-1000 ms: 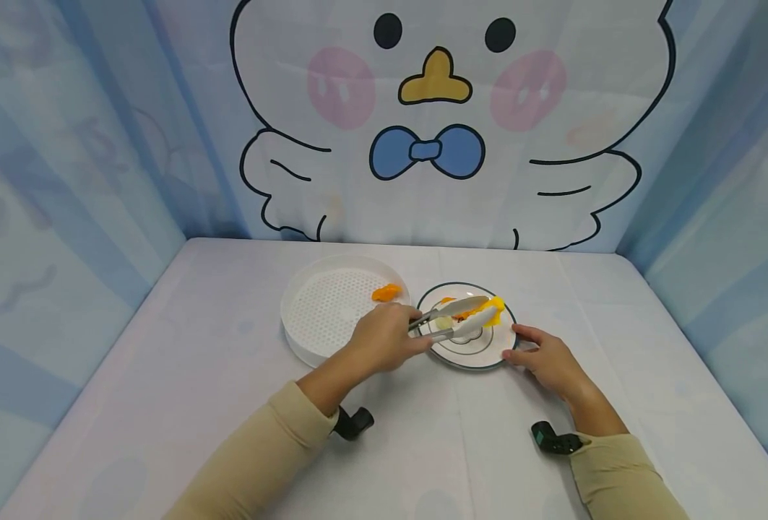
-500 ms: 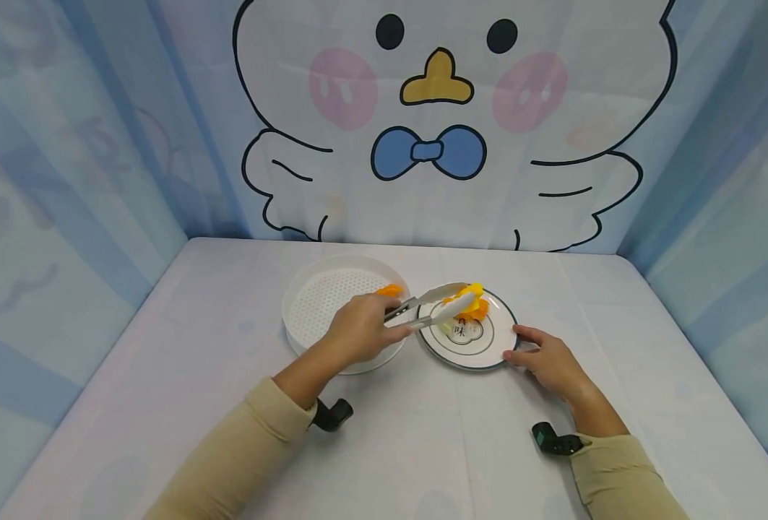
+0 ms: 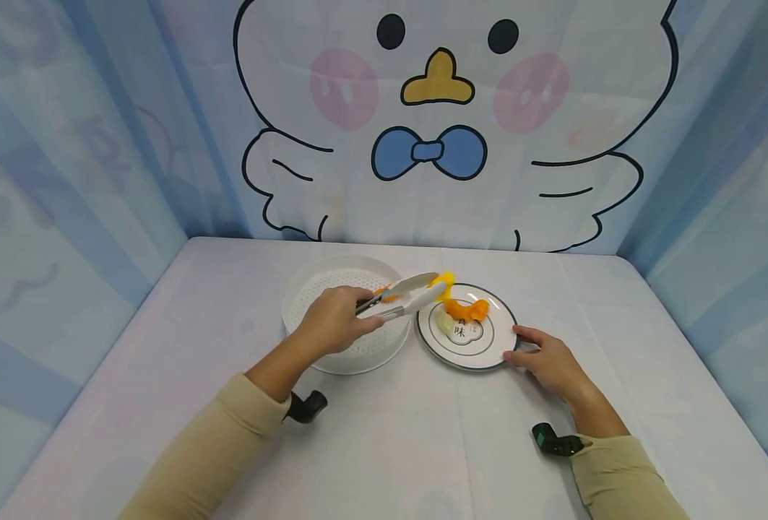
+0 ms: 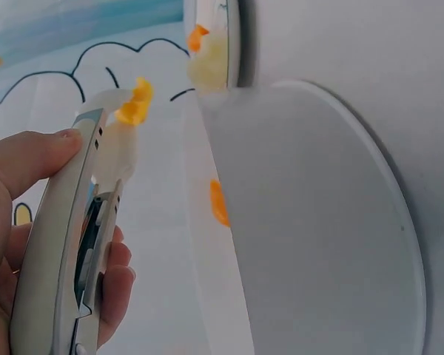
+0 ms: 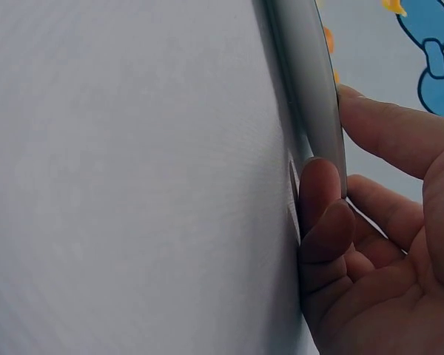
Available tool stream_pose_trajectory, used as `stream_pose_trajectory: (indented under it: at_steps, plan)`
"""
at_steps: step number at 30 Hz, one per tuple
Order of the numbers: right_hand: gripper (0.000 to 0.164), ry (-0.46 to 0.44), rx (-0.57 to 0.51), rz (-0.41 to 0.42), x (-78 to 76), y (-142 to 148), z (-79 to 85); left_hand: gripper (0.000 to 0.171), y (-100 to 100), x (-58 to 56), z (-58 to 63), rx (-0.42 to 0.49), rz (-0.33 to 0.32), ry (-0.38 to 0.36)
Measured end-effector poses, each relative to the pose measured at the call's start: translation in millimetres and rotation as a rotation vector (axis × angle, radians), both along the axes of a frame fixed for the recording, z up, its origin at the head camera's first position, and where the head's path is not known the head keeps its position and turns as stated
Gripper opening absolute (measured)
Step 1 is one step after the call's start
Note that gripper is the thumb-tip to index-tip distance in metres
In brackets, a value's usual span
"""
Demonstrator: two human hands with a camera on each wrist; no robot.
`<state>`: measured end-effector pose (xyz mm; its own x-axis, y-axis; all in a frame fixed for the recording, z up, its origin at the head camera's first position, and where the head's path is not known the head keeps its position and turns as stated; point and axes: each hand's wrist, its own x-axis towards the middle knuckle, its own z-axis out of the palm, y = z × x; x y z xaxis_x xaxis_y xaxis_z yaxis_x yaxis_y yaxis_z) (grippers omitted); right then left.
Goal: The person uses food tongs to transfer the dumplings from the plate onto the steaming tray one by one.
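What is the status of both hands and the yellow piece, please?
Left hand gripping tongs. Right hand pinching plate rim. Yellow piece between tongs' tips. No obstruction visible.

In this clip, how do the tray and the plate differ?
The tray looks wider than the plate. The tray's floor has a dotted pattern; the plate has a dark rim and printed characters. The right hand pinches the plate's edge; no hand grips the tray. Both are round, whitish, and bear an orange piece.
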<state>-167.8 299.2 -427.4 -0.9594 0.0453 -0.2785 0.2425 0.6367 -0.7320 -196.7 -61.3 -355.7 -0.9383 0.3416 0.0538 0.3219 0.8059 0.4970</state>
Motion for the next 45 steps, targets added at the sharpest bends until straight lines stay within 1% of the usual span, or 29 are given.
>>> stream_pose_trajectory:
  at_steps: [4,10,15,23,28,35,41,45]
  plan:
    - [0.077,0.004,0.0,0.003,-0.1,0,0.3,0.052,-15,-4.1,-1.1,-0.018,0.028,-0.008]
    - [0.077,0.0,-0.004,-0.005,-0.3,-1,0.9,0.054,-34,-7.4,-2.3,-0.03,0.07,-0.017]
    - [0.078,-0.005,0.003,-0.005,-0.7,0,-0.1,0.056,-45,-9.6,-3.6,-0.046,0.111,-0.042]
    - [0.079,-0.004,0.011,0.002,-0.4,1,0.5,0.057,-61,-14.6,-5.1,-0.052,0.15,-0.042]
    - [0.079,0.0,0.016,0.007,-0.3,1,0.7,0.056,-67,-17.2,-6.8,-0.063,0.167,-0.043]
    - [0.079,0.002,0.017,0.009,0.5,1,0.8,0.056,-72,-19.1,-10.3,-0.064,0.189,-0.064]
    - [0.08,0.003,0.007,0.007,0.7,1,0.4,0.056,-75,-21.5,-11.7,-0.098,0.209,-0.088]
    - [0.079,0.006,0.005,0.008,0.7,0,0.5,0.056,-74,-24.2,-13.2,-0.114,0.214,-0.09]
